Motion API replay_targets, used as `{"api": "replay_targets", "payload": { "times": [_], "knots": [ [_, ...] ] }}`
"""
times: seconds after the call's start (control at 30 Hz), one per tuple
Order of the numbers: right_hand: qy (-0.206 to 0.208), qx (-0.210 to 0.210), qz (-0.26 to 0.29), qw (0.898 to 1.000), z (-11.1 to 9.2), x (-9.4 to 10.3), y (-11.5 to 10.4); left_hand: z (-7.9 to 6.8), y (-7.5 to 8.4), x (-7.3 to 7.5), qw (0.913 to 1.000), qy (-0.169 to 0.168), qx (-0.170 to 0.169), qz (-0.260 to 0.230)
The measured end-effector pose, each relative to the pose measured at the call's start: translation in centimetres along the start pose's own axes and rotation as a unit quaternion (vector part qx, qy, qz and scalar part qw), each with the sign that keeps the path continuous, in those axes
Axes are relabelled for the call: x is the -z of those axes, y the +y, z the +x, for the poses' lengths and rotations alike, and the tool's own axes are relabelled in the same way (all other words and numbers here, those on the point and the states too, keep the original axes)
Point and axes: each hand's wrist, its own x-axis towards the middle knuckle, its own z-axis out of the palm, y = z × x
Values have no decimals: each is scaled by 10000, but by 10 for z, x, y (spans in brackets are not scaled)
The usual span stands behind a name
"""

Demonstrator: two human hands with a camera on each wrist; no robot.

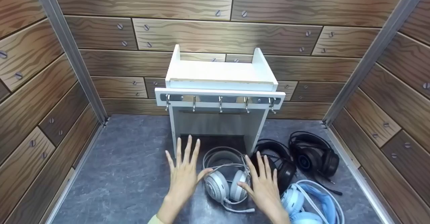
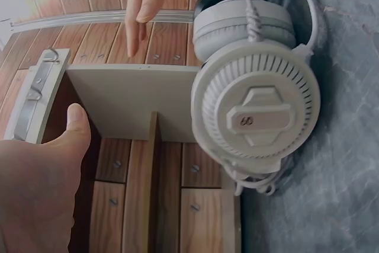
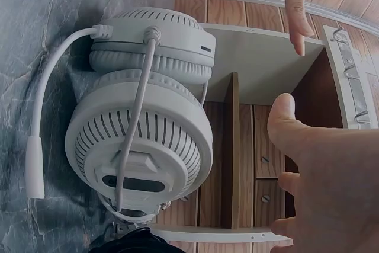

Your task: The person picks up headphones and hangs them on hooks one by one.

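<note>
Centrally, at lower frame: white headset (image 1: 225,183) on the floor between left hand (image 1: 184,176) and right hand (image 1: 264,187), both spread and holding nothing, equally near, earcups side by side, headband toward the rack (image 1: 220,98).

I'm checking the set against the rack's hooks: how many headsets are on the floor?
4: a white headset between the hands, a black headset beside it, another black one farther right, a blue-and-white headset nearest.
</note>
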Motion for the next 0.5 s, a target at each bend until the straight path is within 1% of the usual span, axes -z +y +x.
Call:
{"api": "replay_targets", "payload": {
  "times": [0.17,0.23,0.4,0.5],
  "knots": [
    [-85,-126,207,9997,1,1,0,10,-2,8,9998,8,-75,-177],
    [-52,-171,318,9993,3,1,0,14,-2,12,9997,-10,-90,-245],
    [331,-220,605,9974,4,-2,1,28,-4,27,9985,15,-169,-528],
    [590,-345,752,9948,3,-6,2,39,-5,39,9962,259,-291,-776]
  ]
}}
